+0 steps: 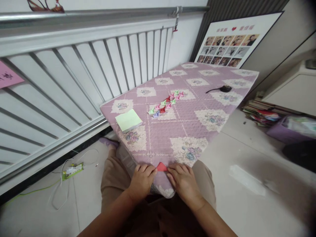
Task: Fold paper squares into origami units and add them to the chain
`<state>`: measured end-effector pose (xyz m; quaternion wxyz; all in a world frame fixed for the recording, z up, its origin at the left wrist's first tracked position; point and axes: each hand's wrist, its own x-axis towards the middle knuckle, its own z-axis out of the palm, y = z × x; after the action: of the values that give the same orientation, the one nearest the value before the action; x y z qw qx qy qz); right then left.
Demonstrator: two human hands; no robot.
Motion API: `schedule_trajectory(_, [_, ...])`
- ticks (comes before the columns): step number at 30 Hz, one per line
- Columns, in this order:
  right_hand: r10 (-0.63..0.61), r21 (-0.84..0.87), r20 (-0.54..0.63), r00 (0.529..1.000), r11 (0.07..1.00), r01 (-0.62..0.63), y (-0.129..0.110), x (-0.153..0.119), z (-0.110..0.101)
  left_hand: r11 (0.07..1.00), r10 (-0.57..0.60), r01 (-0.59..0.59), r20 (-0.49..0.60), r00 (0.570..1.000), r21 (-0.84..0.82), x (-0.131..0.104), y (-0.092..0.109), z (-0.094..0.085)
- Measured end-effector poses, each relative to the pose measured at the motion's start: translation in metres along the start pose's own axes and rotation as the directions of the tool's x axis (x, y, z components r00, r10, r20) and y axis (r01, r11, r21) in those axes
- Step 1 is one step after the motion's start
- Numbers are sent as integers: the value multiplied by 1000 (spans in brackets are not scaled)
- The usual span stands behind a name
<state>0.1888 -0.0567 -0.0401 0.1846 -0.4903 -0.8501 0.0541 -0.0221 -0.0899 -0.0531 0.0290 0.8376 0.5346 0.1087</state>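
Near the front corner of the cloth-covered table [187,130] lies a small red piece of folded paper [161,167], triangular in outline. My left hand [142,181] pinches its left corner between thumb and fingers. The right corner is under the fingertips of my right hand [184,179], also closed in a pinch. Farther back, several small folded paper pieces [163,109] in green, pink, red and blue stand in two slanting rows. A stack of square paper sheets [128,119], light green on top, rests at the table's left edge.
A black object with a short cord [225,89] lies on the table's right side. White radiator [93,72] runs along the left. A power strip [72,171] with cables is on the floor at left. A photo board [228,42] leans behind the table.
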Motion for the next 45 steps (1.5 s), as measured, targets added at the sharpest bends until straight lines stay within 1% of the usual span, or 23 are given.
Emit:
schedule_trajectory(2, [44, -28, 39, 998, 999, -43, -5, 9, -2, 998, -60, 61, 18, 998, -36, 4, 3, -4])
schedule_trajectory(5, [81, -67, 84, 993, 995, -75, -8, 19, -5, 985, -133, 140, 76, 988, -100, 15, 6, -13])
schedule_trajectory(9, [43, -62, 123, 992, 997, -36, -5, 25, -10, 967, -192, 217, 173, 966, -137, 30, 4, -22])
schedule_trajectory(11, [18, -62, 135, 991, 998, -10, -3, 26, -11, 965, -196, 224, 190, 962, -139, 34, 3, -23])
schedule_trajectory(18, [-31, -71, 86, 996, 997, 37, -3, 26, -10, 983, -131, 146, 135, 982, -115, 34, -1, -18])
schedule_trajectory(25, [-105, -62, 83, 991, 992, 110, -7, 31, -11, 994, -64, 70, 75, 995, -88, 36, -5, -13])
schedule_trajectory(29, [-129, -31, 90, 988, 991, 132, -10, 38, -7, 998, -38, 42, 68, 997, -52, 41, -6, -16])
schedule_trajectory(34, [-137, -73, 95, 986, 987, 145, -18, 50, -11, 998, -60, 62, 73, 996, -33, 51, -8, -26])
schedule_trajectory(37, [-124, -78, 96, 988, 988, 132, -22, 56, -16, 992, -75, 79, 47, 996, -95, 55, -9, -33])
schedule_trajectory(39, [-90, -69, 64, 994, 993, 95, -24, 60, -18, 974, -130, 123, -27, 991, -189, 55, -8, -37])
schedule_trajectory(42, [-15, -16, -5, 1000, 1000, 15, -27, 64, -20, 919, -240, 169, -168, 956, -355, 49, -4, -39])
schedule_trajectory(43, [12, 14, -17, 1000, 1000, -12, -28, 64, -21, 907, -254, 162, -197, 947, -389, 46, -1, -40])
schedule_trajectory(45, [58, 83, -29, 998, 995, -56, -30, 64, -23, 902, -241, 137, -215, 946, -409, 41, 7, -40])
